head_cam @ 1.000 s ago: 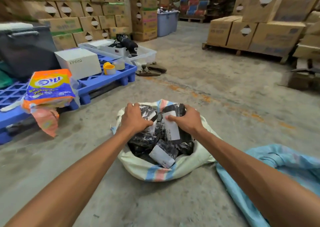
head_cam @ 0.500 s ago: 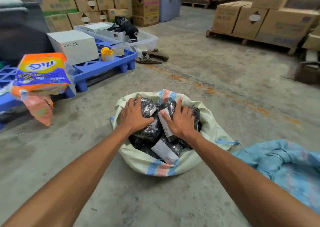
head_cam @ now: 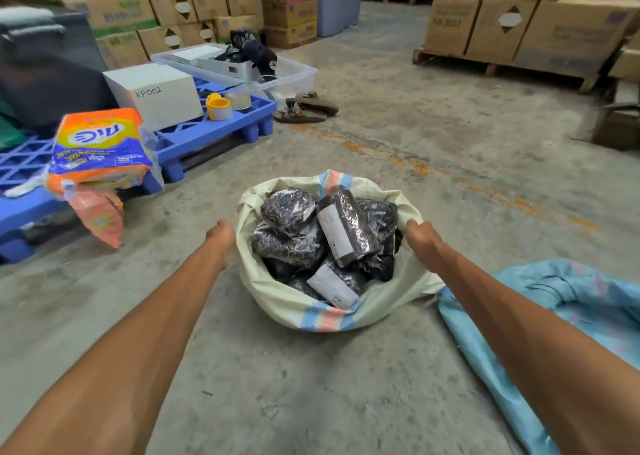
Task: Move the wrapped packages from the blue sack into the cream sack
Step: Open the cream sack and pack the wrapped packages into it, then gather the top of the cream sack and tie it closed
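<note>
Concrete floor [head_cam: 415, 115]: level and dry where visible, fit to stand a full sack on.

Cream sack [head_cam: 332, 316]: upright at frame centre, mouth rolled down and gaping. Its left rim sits at 9 o'clock, its right rim at 3 o'clock.

Blue sack [head_cam: 561, 302]: slack and flat on the floor at 4 o'clock from the cream sack, touching or just beside its base. No bulge shows; whether it is fully emptied cannot be confirmed.

Wrapped packages [head_cam: 346, 229]: black film, white labels, heaped inside the cream sack up to rim level. By my judgement the transfer is at or near completion and the step in hand is gathering the mouth.

Right hand [head_cam: 420, 238]: fingers curled over the rim at 3 o'clock, gripping the cloth.

Left hand [head_cam: 221, 236]: curled at the outer rim at 9 o'clock; contact is probable, but an actual hold on the fabric cannot be told from this angle.

Recommendation: take equal bites of cloth on both sides, draw the rims upward and inward together, and keep the top package at 12 o'clock from riding over the edge.

Change noted: half a second ago both palms lay flat on the packages, pressing them down; they have since parted outward to the rims, and the pile is now uncovered.
</note>
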{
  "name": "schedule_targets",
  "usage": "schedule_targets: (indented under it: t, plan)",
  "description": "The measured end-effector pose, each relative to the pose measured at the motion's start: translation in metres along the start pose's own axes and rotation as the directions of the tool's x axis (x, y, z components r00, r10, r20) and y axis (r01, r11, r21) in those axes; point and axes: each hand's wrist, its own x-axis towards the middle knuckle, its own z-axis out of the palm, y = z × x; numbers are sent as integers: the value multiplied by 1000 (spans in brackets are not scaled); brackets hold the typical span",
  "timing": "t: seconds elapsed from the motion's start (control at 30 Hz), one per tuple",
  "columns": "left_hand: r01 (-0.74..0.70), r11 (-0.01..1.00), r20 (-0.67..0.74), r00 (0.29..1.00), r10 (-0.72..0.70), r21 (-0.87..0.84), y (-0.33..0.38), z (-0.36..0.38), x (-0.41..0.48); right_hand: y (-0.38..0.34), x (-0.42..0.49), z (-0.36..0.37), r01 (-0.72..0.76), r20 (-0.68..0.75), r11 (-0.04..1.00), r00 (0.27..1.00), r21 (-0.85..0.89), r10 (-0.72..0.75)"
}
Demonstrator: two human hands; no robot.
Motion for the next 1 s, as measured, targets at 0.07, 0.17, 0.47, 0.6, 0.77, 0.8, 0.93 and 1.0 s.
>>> schedule_targets:
  t: [0.07, 0.17, 0.47, 0.6, 0.77, 0.8, 0.93, 1.0]
  plan:
    - [68, 996, 167, 984, -59, -49, -19, -5, 5, 6, 7, 1, -43, -26, 996, 999, 79, 45]
    - [148, 982, 267, 957, -113, -114, -40, -5, 19, 13, 21, -5, -156, -9, 972, 987, 178, 160]
    - [234, 952, 448, 885, -124, -199, -37, -7, 35, 28, 18, -26, -194, 303, 948, 946, 253, 113]
    - [153, 980, 451, 889, -79, -131, -29, -12, 13, 29, 23, -30, -214, 384, 956, 915, 200, 124]
    - [15, 997, 275, 961, 8, -81, -10, -14, 26, 5, 5, -40, -173, 379, 954, 923, 245, 70]
    - [-11, 998, 223, 974, 26, -68, -6, -13, 31, -3, -2, -44, -151, 352, 953, 935, 264, 50]
    - [-199, 976, -50, 978, 204, 86, 22, -13, -12, -29, -17, -67, -26, 172, 972, 985, 232, -14]
    - [-296, 925, -140, 932, 334, 236, 34, -19, -28, -36, -25, -78, 26, 5, 995, 1000, 91, -26]
